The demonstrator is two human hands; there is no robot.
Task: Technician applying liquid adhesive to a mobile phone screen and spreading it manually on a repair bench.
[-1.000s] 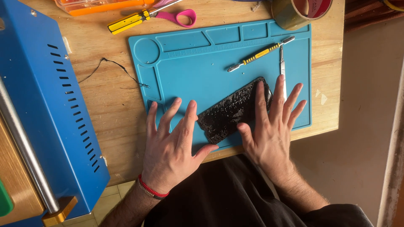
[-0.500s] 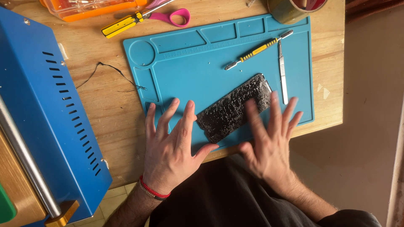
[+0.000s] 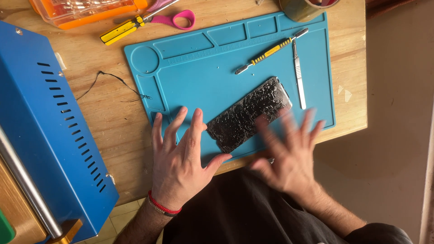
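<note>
Wooden counter [image 3: 108,117] carries a blue mat [image 3: 194,77] in the head view. Left hand [image 3: 181,158] lies flat on the mat, fingers spread, grip apart — its thumb just beside the near end of a cracked phone [image 3: 248,113]. Right hand [image 3: 289,153] is blurred, fingers splayed, holding nothing, beside the phone's far end. Beyond it lie a screwdriver [image 3: 266,52] and tweezers [image 3: 298,74].

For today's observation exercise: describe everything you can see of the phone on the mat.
The phone is a dark, slim slab with rounded corners whose glass face is shattered all over. It lies flat and diagonal on the blue mat, near its front edge. The left hand rests beside it; the blurred right hand hovers near its lower side.
</note>
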